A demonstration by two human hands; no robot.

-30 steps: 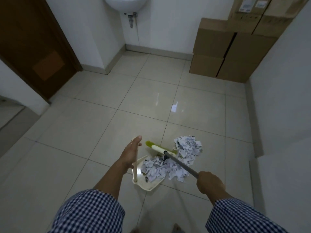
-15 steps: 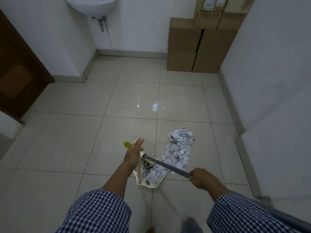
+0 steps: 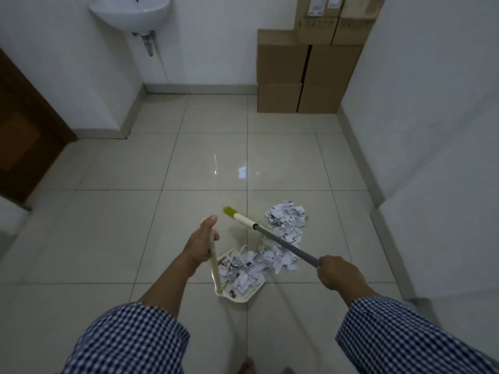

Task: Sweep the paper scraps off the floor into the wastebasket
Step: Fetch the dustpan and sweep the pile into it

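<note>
A pile of torn paper scraps point(image 3: 287, 225) lies on the tiled floor and runs down into a cream dustpan point(image 3: 237, 295), which holds part of it. My left hand point(image 3: 201, 242) grips the dustpan's upright cream handle point(image 3: 214, 268) near its top. My right hand point(image 3: 337, 272) grips the grey pole of a broom point(image 3: 286, 245). Its white neck and yellow-green head point(image 3: 229, 211) point up and left, above the dustpan and left of the pile. No wastebasket is in view.
Stacked cardboard boxes point(image 3: 305, 74) fill the far right corner. A white wall sink point(image 3: 132, 12) hangs at the back left, a brown door point(image 3: 24, 136) stands at the left. A white wall point(image 3: 432, 130) runs close along the right.
The broom head has swung from behind my left hand out to the right, toward the scrap pile. The camera has turned a little left. The dustpan stays in place.
</note>
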